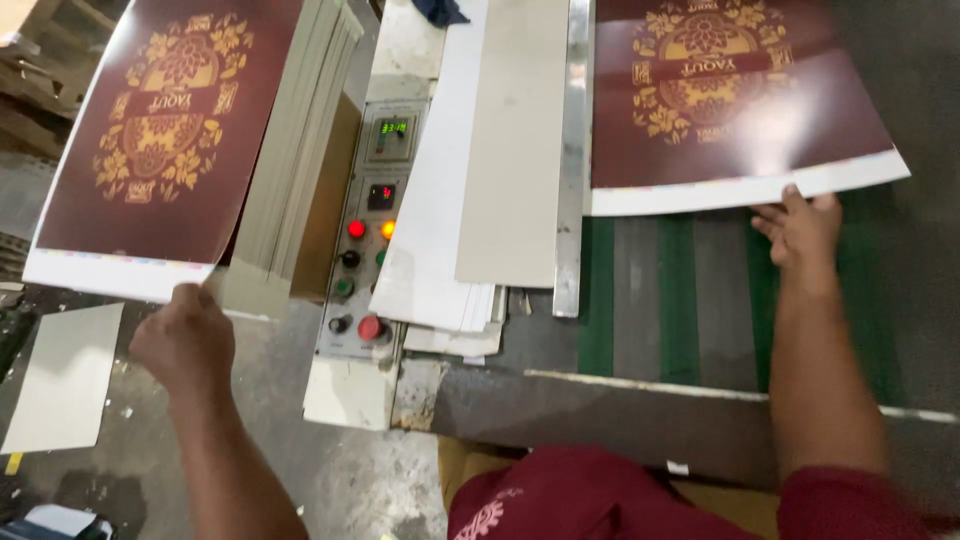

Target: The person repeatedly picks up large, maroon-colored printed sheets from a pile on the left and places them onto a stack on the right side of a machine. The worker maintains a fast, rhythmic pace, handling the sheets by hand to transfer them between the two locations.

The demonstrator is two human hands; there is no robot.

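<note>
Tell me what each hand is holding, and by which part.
The left hand grips a maroon printed sheet by its white bottom edge. The right hand touches the white bottom edge of a second printed sheet on the machine bed; no clear grip shows.

My left hand [183, 340] is raised out to the side, its grip pinched shut. My right hand [800, 228] reaches forward, arm straight, fingers spread and pressing down.

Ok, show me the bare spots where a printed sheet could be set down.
Free: the green-striped belt between the metal rail and the right hand, below the right maroon sheet. Also the concrete floor below the control panel. Crowded: the grey boards beside the panel, and around the left hand with its sheet.
</note>
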